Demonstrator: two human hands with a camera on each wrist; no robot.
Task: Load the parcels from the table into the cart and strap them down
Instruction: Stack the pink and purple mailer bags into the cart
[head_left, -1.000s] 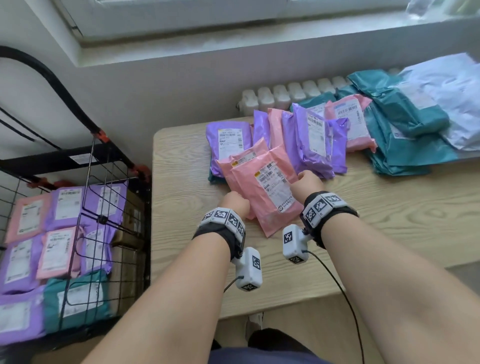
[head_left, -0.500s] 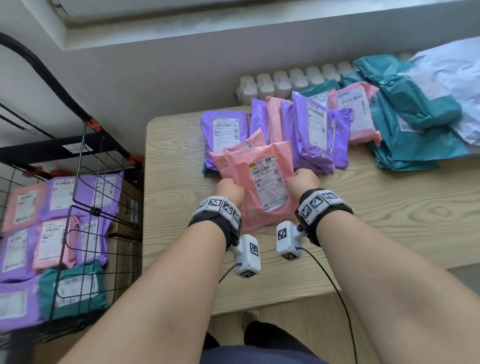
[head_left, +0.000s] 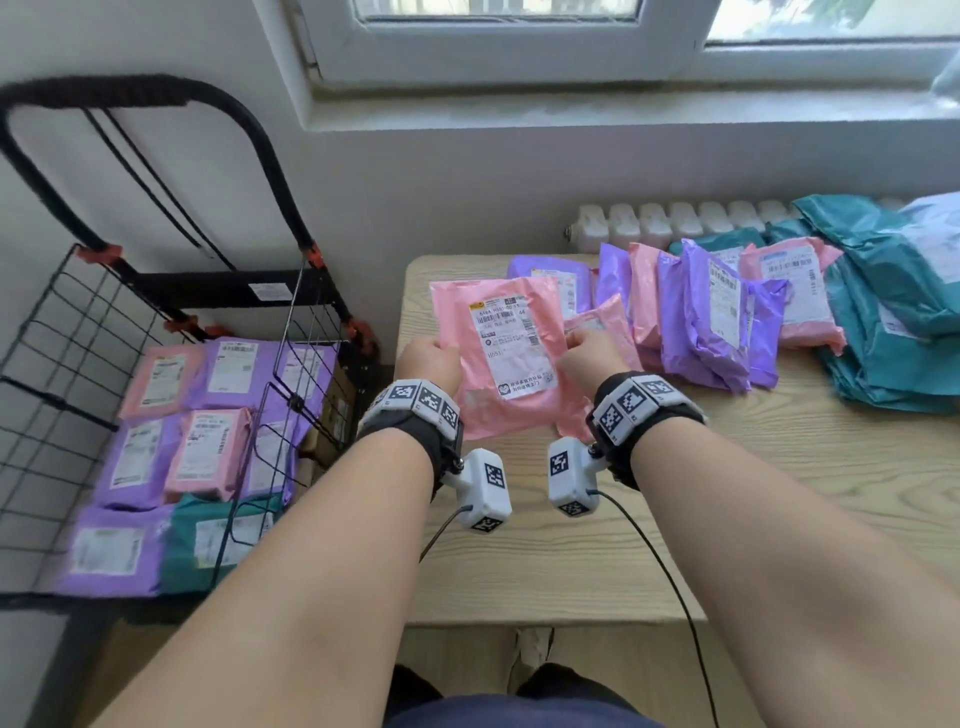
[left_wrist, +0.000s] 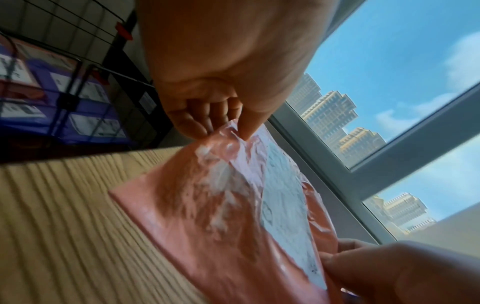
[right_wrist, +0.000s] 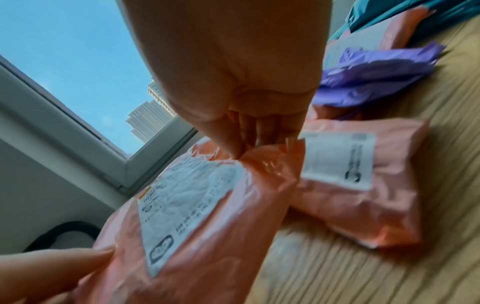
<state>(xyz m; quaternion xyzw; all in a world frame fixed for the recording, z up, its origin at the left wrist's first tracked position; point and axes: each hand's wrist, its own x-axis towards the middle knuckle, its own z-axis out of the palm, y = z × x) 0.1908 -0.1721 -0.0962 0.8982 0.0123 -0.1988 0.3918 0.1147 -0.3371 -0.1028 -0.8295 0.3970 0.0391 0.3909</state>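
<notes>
The left hand and right hand pinch the pink parcel, now lifted clear of the desk; transfer to the cart at 9 o'clock can proceed.

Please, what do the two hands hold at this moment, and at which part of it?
One pink parcel, lifted above the table. The left hand pinches its left edge; the right hand pinches its right edge.
</notes>
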